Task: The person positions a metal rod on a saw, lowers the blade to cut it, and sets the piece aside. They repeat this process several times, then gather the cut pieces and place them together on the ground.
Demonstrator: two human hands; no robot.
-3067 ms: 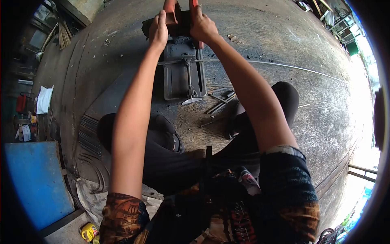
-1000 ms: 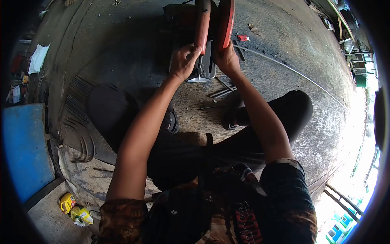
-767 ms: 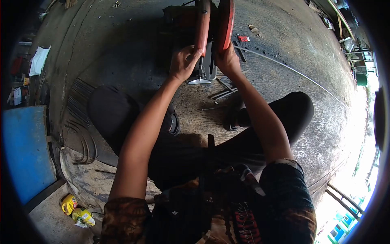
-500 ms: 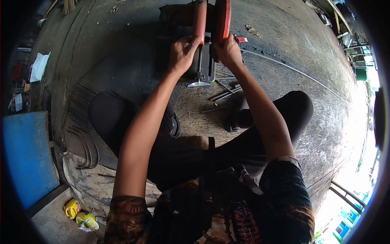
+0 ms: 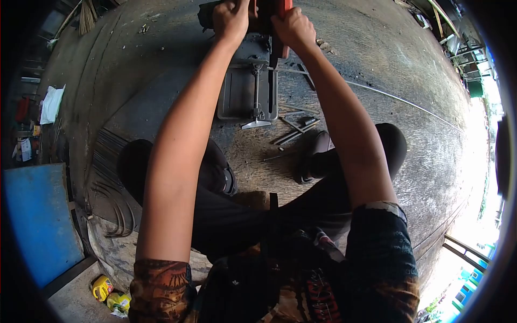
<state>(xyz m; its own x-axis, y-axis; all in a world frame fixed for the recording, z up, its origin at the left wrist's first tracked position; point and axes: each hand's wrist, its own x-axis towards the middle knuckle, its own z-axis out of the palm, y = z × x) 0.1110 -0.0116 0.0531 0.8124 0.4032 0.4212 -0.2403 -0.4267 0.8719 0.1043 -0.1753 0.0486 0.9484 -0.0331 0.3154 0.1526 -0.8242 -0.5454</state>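
Note:
A chop saw stands in front of me at the top of the view, with a red guard (image 5: 284, 47) and a dark metal base (image 5: 229, 97). My left hand (image 5: 231, 22) is closed on the saw's red upper part, which is mostly cut off by the frame edge. Against the red guard, my right hand (image 5: 295, 29) has its fingers wrapped round the edge. A screw clamp (image 5: 257, 99) with a light crossbar handle lies along the base toward me. Several short metal bars (image 5: 297, 129) lie crossed on the floor beside the base.
A long thin rod (image 5: 404, 101) runs across the floor at right. Dark rods (image 5: 110, 148) and curved rods (image 5: 123, 215) lie at left, near a blue panel (image 5: 43, 215). Yellow containers (image 5: 101, 288) stand lower left. My shoes flank the base's near side.
Both hands have moved up and away from me, and the saw's red upper part has gone with them. More of the base now shows. My view has shifted slightly.

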